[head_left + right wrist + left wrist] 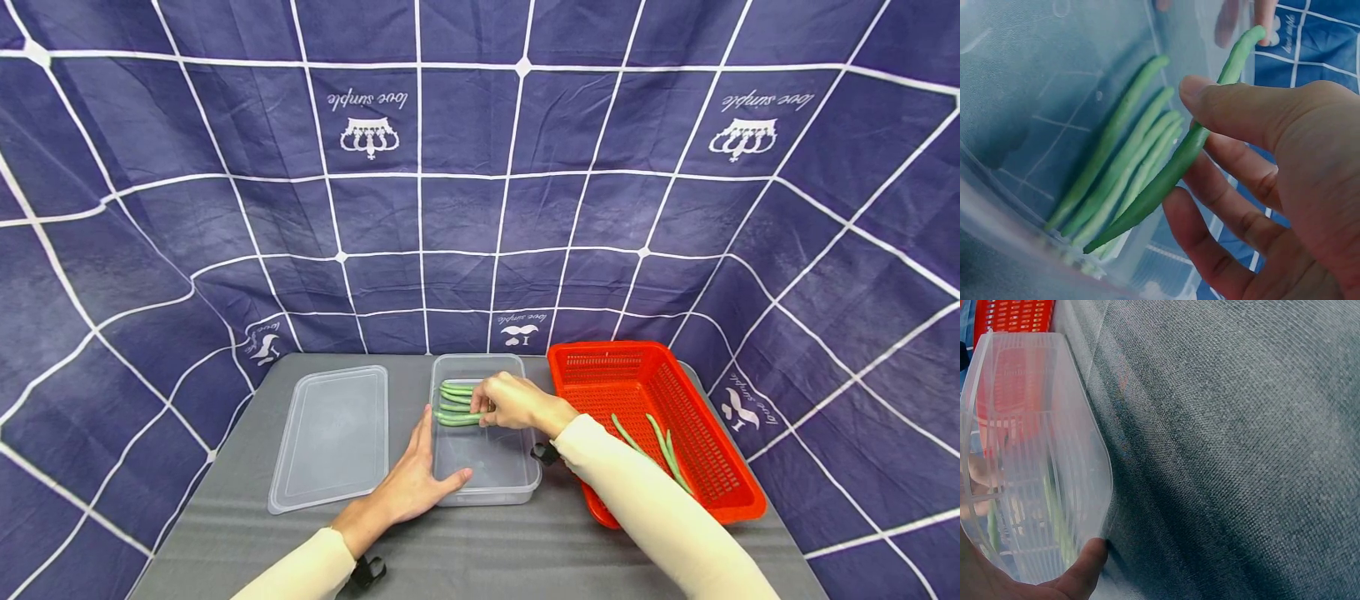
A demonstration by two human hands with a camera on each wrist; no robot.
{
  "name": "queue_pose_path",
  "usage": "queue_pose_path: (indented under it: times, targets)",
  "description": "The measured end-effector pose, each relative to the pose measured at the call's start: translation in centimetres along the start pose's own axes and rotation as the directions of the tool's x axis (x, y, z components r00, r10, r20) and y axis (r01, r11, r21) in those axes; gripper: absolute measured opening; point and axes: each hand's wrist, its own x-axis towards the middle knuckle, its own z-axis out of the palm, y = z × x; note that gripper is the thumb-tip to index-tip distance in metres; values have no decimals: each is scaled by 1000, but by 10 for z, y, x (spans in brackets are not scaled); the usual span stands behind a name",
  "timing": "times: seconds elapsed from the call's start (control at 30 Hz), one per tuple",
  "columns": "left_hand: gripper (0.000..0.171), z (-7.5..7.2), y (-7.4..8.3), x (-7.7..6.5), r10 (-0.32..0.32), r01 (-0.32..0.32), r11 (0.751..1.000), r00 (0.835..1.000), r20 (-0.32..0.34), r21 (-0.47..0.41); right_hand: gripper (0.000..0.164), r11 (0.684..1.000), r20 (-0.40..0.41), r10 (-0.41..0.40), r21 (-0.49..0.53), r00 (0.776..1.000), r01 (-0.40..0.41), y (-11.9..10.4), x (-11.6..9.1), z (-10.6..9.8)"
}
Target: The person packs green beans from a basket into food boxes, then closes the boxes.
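Observation:
A clear plastic container (487,467) stands in the middle of the table, with several green beans (1110,139) lying side by side on its floor. My right hand (513,402) is over the container and pinches one more green bean (1169,177) between thumb and fingers. That bean slants above the others, its lower end close over them. At the container's near left corner is my left hand (412,479), its fingers stretched along the left wall and its thumb against the near end. In the left wrist view the thumb (1088,565) touches the container's wall.
A clear flat lid (333,437) lies on the grey table to the left. On the right, under my right forearm, stands a red plastic basket (720,433) with a few green beans (670,454) in it. A blue checked cloth (465,208) hangs behind and along the sides.

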Motion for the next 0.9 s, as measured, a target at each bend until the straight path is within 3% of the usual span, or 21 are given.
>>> queue_pose_path:
  times: [0.4, 0.9]
  targets:
    - [138, 0, 1, -1, -10, 10, 1000, 1000, 3, 6, 19, 999, 40, 23, -34, 999, -21, 1, 5, 12]
    - [137, 0, 2, -2, 0, 0, 1000, 1000, 0, 9, 30, 998, 43, 47, -42, 998, -45, 6, -1, 11]
